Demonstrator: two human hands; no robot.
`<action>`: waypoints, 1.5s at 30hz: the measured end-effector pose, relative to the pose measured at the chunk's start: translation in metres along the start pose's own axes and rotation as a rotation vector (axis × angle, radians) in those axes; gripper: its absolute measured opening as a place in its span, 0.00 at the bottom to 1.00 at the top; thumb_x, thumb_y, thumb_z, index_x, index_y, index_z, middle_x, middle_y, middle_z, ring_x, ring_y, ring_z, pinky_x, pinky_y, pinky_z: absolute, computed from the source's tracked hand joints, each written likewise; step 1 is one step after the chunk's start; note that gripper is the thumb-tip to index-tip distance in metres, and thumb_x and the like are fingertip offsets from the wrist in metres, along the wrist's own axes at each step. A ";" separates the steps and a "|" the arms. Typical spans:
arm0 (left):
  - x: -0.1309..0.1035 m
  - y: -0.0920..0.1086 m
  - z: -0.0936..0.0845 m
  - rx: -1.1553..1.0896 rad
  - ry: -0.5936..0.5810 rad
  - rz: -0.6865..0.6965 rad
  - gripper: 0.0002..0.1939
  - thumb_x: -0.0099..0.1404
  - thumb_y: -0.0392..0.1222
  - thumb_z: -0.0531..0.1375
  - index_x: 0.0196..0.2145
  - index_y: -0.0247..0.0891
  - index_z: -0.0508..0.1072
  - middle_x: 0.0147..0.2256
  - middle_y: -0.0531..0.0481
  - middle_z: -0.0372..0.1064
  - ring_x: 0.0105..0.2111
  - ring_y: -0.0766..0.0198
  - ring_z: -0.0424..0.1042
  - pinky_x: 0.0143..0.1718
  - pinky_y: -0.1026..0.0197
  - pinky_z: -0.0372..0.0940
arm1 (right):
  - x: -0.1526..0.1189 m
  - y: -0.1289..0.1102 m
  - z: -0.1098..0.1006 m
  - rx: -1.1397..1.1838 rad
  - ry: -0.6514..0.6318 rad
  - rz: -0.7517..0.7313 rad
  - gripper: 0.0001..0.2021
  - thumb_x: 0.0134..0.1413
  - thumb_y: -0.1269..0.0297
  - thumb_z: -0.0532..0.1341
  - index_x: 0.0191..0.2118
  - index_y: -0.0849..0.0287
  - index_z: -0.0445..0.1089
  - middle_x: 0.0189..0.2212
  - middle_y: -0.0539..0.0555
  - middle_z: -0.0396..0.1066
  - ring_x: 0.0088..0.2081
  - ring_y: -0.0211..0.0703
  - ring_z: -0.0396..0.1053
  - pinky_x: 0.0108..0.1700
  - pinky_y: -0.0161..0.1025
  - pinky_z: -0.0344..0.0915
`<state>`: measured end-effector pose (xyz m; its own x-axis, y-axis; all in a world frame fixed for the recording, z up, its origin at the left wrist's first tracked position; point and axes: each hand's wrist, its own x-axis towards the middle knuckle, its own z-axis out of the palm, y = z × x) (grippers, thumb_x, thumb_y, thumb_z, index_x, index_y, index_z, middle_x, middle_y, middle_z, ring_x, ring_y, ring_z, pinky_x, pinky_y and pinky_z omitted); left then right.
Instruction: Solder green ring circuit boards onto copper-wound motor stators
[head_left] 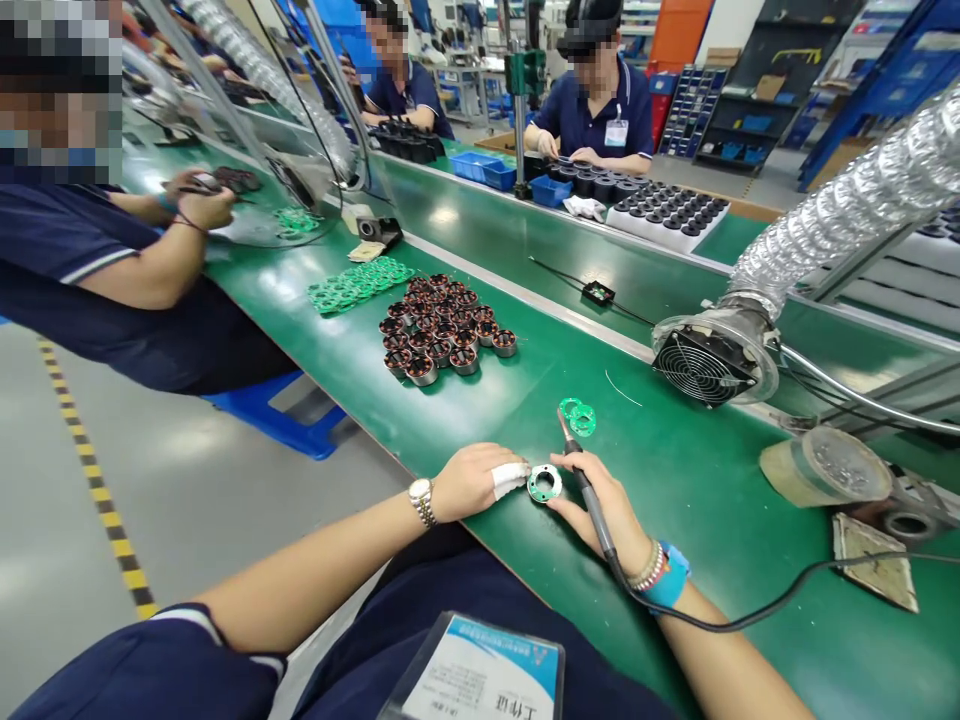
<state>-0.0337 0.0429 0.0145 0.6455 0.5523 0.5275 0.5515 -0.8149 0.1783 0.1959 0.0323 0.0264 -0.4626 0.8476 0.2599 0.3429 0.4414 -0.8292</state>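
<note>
A round motor stator with a green ring board on top (553,488) is held near the bench's front edge. The fingers of my left hand (480,482), one wrapped in white tape, close on its left side. My right hand (606,505) grips a soldering iron (595,503), its tip pointing up and away from me. The thumb and index finger of that hand reach to the stator's right side. Just beyond the iron's tip lie loose green ring boards (583,420), overlapping on the bench.
Wound stators (442,330) cluster at centre left, with green ring boards (360,284) piled behind them. A fume extractor fan (705,368), plastic tub (825,467) and sponge (874,562) stand right. The iron's cable (780,607) crosses my right forearm. Co-workers (600,110) sit opposite and left.
</note>
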 end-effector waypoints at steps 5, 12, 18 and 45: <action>-0.004 -0.007 0.001 -0.062 0.056 0.043 0.08 0.62 0.36 0.55 0.40 0.36 0.69 0.36 0.47 0.75 0.34 0.62 0.73 0.36 0.60 0.68 | -0.006 -0.008 0.007 -0.112 0.040 0.001 0.20 0.50 0.67 0.62 0.50 0.55 0.62 0.46 0.57 0.65 0.50 0.46 0.64 0.52 0.44 0.62; -0.002 -0.014 0.002 -0.074 0.042 0.124 0.09 0.65 0.35 0.50 0.41 0.34 0.68 0.36 0.45 0.74 0.34 0.61 0.72 0.35 0.59 0.67 | -0.007 -0.015 0.011 -0.238 0.070 0.043 0.17 0.51 0.66 0.61 0.49 0.55 0.63 0.47 0.58 0.66 0.51 0.46 0.64 0.52 0.44 0.63; 0.000 -0.015 0.004 -0.035 -0.079 0.125 0.13 0.67 0.36 0.45 0.38 0.35 0.69 0.35 0.46 0.73 0.30 0.64 0.70 0.31 0.63 0.64 | -0.007 -0.016 0.010 -0.255 0.062 0.052 0.17 0.51 0.66 0.62 0.48 0.55 0.63 0.46 0.58 0.67 0.51 0.47 0.64 0.52 0.44 0.63; 0.013 -0.014 -0.008 -0.767 -0.272 -0.443 0.08 0.62 0.42 0.56 0.34 0.37 0.72 0.30 0.50 0.72 0.30 0.66 0.71 0.33 0.65 0.66 | -0.009 -0.012 0.014 -0.197 0.084 0.029 0.16 0.52 0.67 0.61 0.48 0.55 0.63 0.44 0.57 0.69 0.51 0.47 0.64 0.52 0.45 0.63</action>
<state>-0.0380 0.0601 0.0257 0.6143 0.7845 0.0843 0.3393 -0.3592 0.8694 0.1840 0.0152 0.0272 -0.3833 0.8787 0.2845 0.5121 0.4585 -0.7263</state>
